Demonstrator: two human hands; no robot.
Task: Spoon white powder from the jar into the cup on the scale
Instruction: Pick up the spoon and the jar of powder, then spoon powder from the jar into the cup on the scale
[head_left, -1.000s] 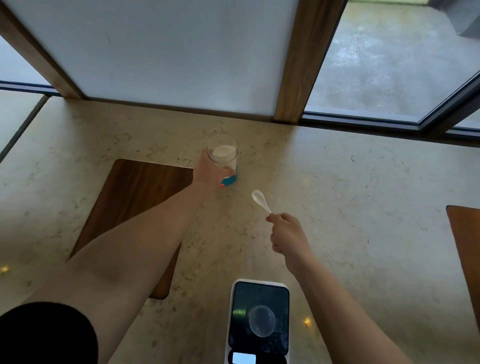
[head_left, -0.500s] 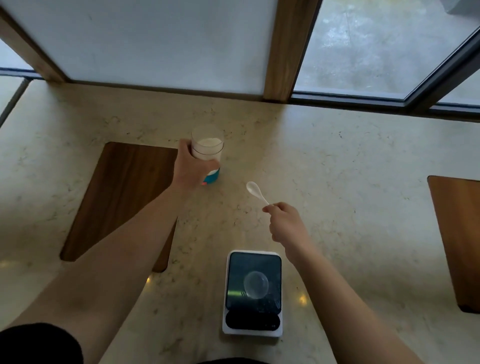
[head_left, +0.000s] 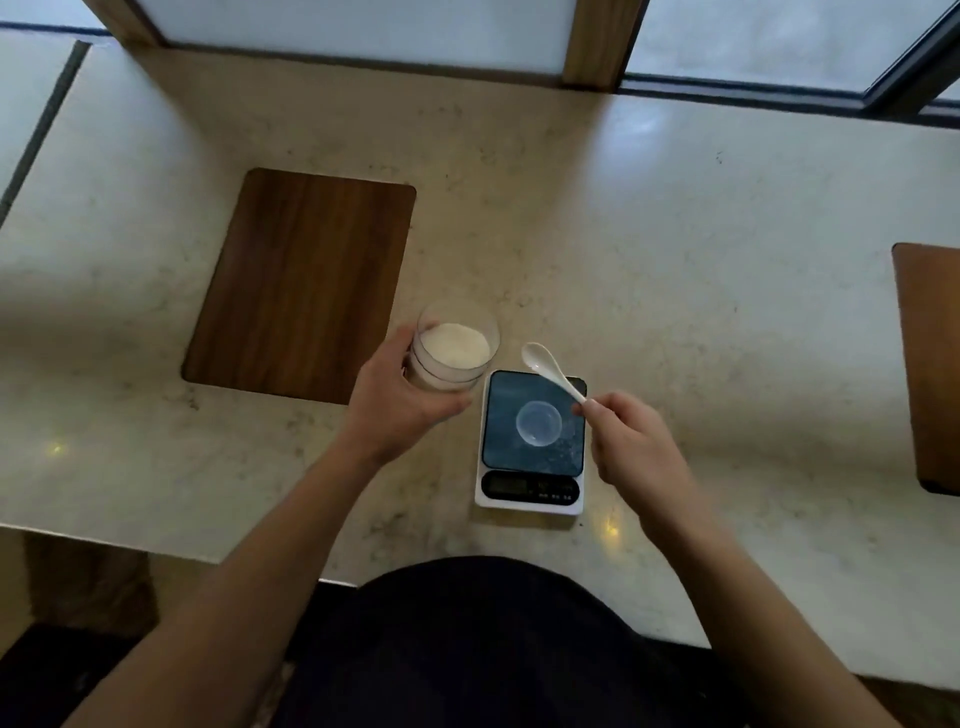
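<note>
Here the left hand (head_left: 400, 400) grips the powder jar (head_left: 454, 345) just beside the scale (head_left: 532, 441), shortening the spoon's (head_left: 550, 369) travel; the right hand (head_left: 631, 441) pinches its handle above the empty cup (head_left: 538, 422).

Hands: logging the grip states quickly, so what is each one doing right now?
Left hand: closed around the jar of white powder.
Right hand: closed on the white spoon.

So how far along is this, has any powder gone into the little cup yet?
Not yet, by the look of it. Done: the open jar of white powder sits right beside the scale, gripped by the left hand. In hand: the right hand holds a white spoon, its bowl empty, above the scale's far edge. Left: the clear cup on the scale looks empty, so all the scooping and tipping remains.
</note>
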